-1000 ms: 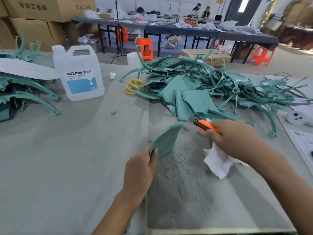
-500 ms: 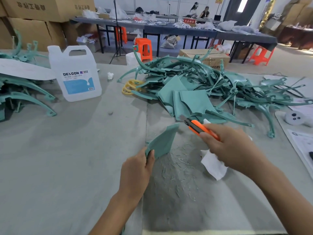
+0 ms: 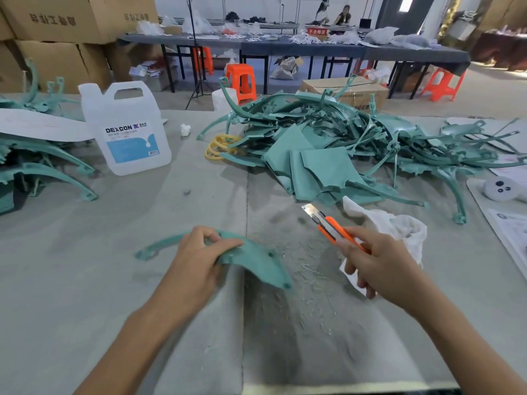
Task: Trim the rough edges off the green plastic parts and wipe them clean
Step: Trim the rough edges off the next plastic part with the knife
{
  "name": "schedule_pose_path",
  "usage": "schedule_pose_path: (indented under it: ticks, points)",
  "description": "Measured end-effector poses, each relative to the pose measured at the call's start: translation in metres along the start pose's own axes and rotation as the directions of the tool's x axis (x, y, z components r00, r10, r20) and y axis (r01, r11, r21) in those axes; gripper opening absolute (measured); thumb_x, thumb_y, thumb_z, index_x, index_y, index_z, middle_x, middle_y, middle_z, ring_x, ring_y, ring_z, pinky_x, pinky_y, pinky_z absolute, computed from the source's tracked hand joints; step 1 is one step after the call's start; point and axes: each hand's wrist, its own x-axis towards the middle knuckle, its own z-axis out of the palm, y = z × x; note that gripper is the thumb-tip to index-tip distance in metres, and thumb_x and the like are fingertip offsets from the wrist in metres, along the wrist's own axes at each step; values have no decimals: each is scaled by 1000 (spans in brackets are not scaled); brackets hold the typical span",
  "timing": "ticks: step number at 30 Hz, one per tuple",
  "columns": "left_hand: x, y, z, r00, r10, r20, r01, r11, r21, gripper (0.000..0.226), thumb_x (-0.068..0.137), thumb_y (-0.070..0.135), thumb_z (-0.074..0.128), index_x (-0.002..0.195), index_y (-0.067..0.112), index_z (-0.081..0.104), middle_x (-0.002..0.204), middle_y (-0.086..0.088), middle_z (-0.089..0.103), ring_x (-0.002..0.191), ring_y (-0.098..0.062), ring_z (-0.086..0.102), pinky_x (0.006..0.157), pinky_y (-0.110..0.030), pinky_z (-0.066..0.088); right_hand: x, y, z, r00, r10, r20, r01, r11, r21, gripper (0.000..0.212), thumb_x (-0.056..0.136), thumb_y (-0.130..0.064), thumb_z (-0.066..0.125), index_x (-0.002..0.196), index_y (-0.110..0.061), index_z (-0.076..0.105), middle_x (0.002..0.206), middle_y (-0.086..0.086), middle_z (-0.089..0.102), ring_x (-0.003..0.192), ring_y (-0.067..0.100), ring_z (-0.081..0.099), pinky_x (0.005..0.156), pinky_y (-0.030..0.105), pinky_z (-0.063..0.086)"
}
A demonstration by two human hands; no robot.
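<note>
Left hand (image 3: 196, 260) grips a green part (image 3: 256, 260); right hand (image 3: 379, 266) holds knife (image 3: 328, 223) and cloth (image 3: 399, 226).

Left: stacked cardboard boxes (image 3: 57, 29) | Back: long dark tables (image 3: 285, 49), orange stools (image 3: 242, 81) beside them, two people (image 3: 333, 15) seated beyond | Floor (image 3: 484, 89): pale | Light: bright opening (image 3: 405, 2), top right

A factory workshop. A heap of green plastic parts (image 3: 328, 155) lies beyond the right hand (image 3: 379, 266). Stacked cardboard boxes (image 3: 71, 24) stand far beyond the left hand (image 3: 196, 260), and long work tables (image 3: 285, 48) and orange stools (image 3: 242, 81) are further back.
</note>
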Motion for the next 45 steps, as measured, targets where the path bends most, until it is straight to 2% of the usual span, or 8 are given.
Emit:
schedule_pose_path:
  ticks: [6,11,13,15,19,27,33,45]
  points:
    - [-24,-37,-17,970,-121,209,100,989,105,82,71,-18,67,144,15,54,144,-17,50,131,-39,45,109,-39,33,-20,17,32,999,-5,43,0,995,98,16,99,-40,58,106,-51,66,70,-1,68,48,12,58,42,31,52]
    - [-73,-17,-6,896,-417,-154,406,909,-98,40,88,21,67,124,37,59,115,18,63,105,-9,60,91,-37,49,-34,24,46,997,5,78,-17,986,163,18,98,-38,59,108,-51,67,73,1,68,50,15,59,43,31,52]
    - [-87,2,3,710,-698,-96,624,686,-374,37,80,57,66,110,37,61,95,21,70,83,1,66,79,-35,54,-39,26,51,998,-4,66,-9,981,193,18,98,-37,59,109,-49,66,73,1,68,50,17,60,43,32,51]
    - [-91,5,12,568,-815,118,664,369,-650,44,78,51,77,111,25,67,90,5,76,78,-13,73,78,-38,59,-43,29,58,998,-9,61,-5,975,224,17,98,-38,58,110,-47,64,74,2,69,50,18,61,43,32,51]
    - [-71,17,7,543,-695,471,617,-50,-786,25,92,23,67,108,4,71,97,-17,76,89,-28,75,69,-27,61,-48,33,71,999,-30,39,21,976,219,16,98,-47,54,113,-49,58,76,-1,71,51,19,64,48,34,54]
    - [-43,45,24,591,-738,326,586,114,-802,8,95,3,64,97,-4,64,89,-22,75,75,-23,75,66,-29,61,-53,27,81,987,-145,66,137,984,115,14,101,-45,53,113,-51,50,86,-11,72,64,13,67,59,34,56]
    - [-30,54,-5,672,-692,264,451,100,-887,9,93,5,65,92,-3,62,72,-12,74,65,-18,73,60,-23,59,-56,10,72,970,-220,106,224,974,-35,30,93,-69,38,112,-49,48,73,-1,65,55,14,56,56,36,46]
    - [-35,53,-33,720,-654,233,378,88,-922,14,84,13,67,89,0,66,76,-10,75,64,-13,72,58,-21,58,-53,-11,66,901,-381,208,415,896,-159,28,98,-64,37,115,-45,49,70,-7,58,58,17,54,54,34,45]
